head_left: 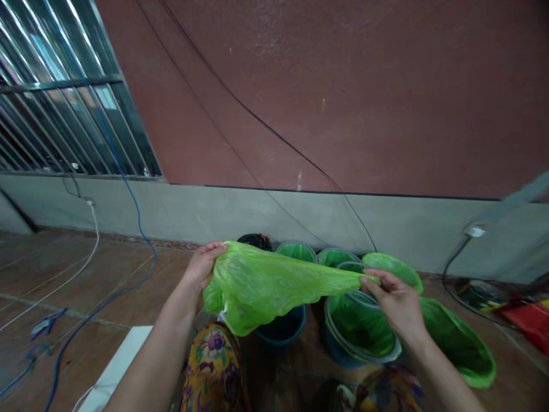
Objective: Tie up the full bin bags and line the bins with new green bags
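A bright green plastic bag point(261, 283) is stretched sideways between my two hands. My left hand point(205, 263) pinches its wider, crumpled end. At the narrow end, my right hand point(392, 297) grips a gathered corner between thumb and fingers. Beneath the bag stands a blue bucket point(283, 337), partly hidden by it. Below my right hand is a bin lined with green plastic point(360, 329). Another green-lined bin point(461, 343) is to the right of that hand.
More green-lined bins point(295, 250) stand along the wall, beside a black bag point(256, 241). On the left floor run a blue cable point(138, 217) and a white cable point(95, 229), near a blue tool point(47, 325) and a white board point(122, 363). A red object point(527, 323) lies far right.
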Tool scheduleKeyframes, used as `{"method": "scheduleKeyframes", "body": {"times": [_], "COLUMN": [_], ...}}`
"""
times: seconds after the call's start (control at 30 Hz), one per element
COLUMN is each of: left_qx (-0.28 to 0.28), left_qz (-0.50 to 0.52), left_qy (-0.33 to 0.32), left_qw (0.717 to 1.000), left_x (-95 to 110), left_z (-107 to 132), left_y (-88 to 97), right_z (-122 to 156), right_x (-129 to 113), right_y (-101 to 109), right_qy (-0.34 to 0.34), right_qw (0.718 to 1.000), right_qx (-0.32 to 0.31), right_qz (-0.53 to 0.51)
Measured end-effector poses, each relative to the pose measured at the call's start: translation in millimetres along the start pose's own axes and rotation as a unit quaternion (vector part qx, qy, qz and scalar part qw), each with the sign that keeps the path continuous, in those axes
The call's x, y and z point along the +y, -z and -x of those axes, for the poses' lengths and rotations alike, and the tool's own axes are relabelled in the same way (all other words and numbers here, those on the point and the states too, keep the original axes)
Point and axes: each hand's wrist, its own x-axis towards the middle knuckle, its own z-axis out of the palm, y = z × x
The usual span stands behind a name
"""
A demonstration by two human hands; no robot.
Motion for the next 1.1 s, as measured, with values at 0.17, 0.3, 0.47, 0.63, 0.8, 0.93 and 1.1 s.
{"method": "scheduleKeyframes", "body": {"times": [0.17,0.3,0.47,0.63,0.8,0.93,1.1], "left_qx": [0.03,-0.012,-0.092,-0.189,-0.213,-0.265,-0.316], "left_qz": [-0.033,-0.072,-0.137,-0.222,-0.266,-0.299,-0.315], "left_qy": [-0.085,-0.136,-0.165,-0.207,-0.218,-0.186,-0.147], "left_qw": [0.995,0.988,0.972,0.934,0.915,0.898,0.883], "left_x": [0,-1,-10,-20,-31,-43,-50], "left_z": [5,16,38,63,71,71,67], "left_y": [-6.7,-15.0,-47.8,-84.7,-89.4,-85.0,-88.0], "right_z": [-9,-13,20,42,38,36,37], "right_x": [7,12,-43,-90,-73,-68,-74], "right_y": [24,31,-33,-113,-125,-112,-99], "right_qy": [-0.011,0.033,0.195,0.218,0.109,0.14,0.183], "right_qw": [0.999,0.968,0.944,0.943,0.971,0.965,0.962], "right_qx": [0.017,0.025,-0.067,-0.235,-0.21,-0.219,-0.203], "right_qz": [0.028,0.249,0.258,0.09,-0.027,-0.027,0.001]}}
